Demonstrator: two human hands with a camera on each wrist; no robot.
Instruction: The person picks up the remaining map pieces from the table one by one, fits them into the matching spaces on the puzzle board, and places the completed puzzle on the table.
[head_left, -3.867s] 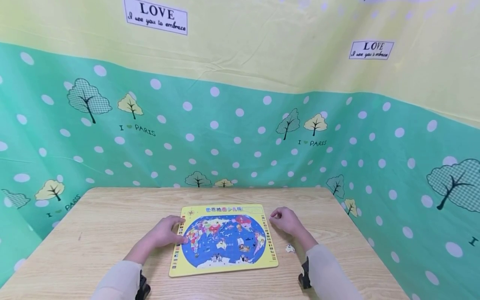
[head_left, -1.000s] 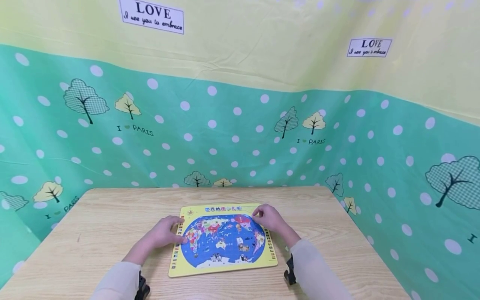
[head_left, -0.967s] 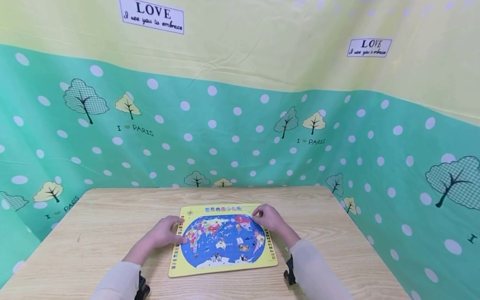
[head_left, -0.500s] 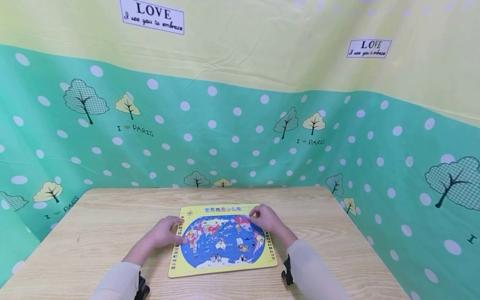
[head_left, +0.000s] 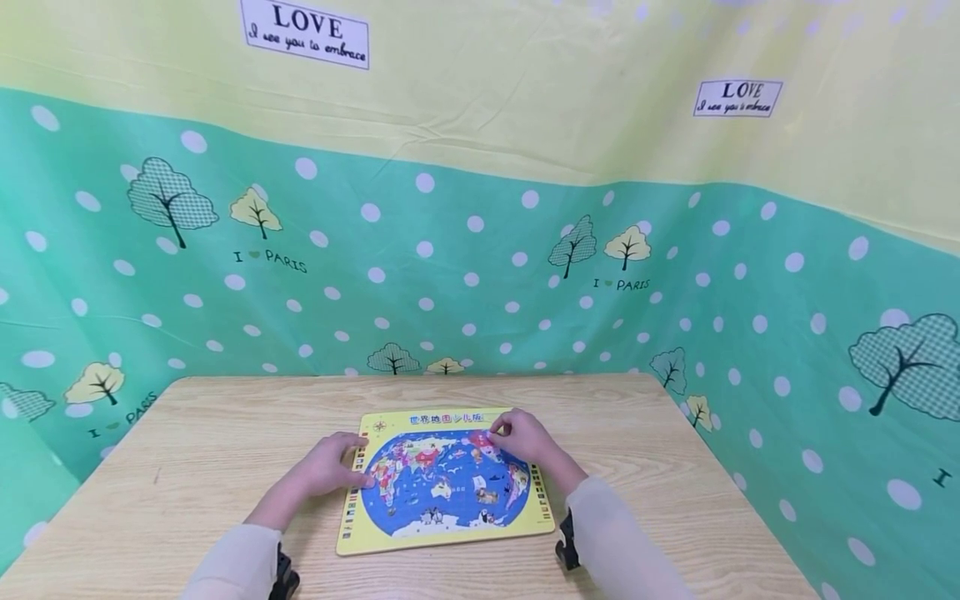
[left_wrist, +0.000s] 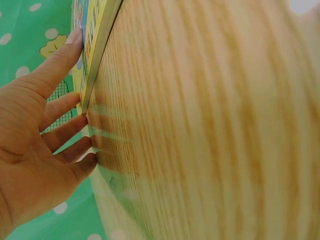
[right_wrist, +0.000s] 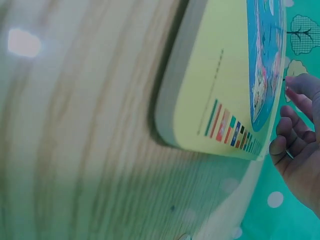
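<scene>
A yellow-bordered world map puzzle board [head_left: 450,542] lies flat on the table, its blue oval filled with colourful pieces and printed animals. At its left edge is my left hand [head_left: 333,464], thumb on the top face and forefinger at the edge. In the left wrist view the other fingers of the left hand [left_wrist: 45,135] extend along the side, fairly straight. Over the upper right of the map, my right hand [head_left: 527,437] has thumb and forefinger together at a red puzzle piece [head_left: 478,439]. I cannot tell whether those fingertips hold something.
A loose pale puzzle piece [right_wrist: 185,236] shows at the bottom of the right wrist view, on the wood-grain table [head_left: 225,450]. A green and yellow cloth [head_left: 450,275] hangs behind and beside the table. Small flags [right_wrist: 235,127] line the board's border.
My right hand has moved left from beside the board onto its upper right, then to the red piece. My forearm now covers the loose piece in the head view. The left hand stays put.
</scene>
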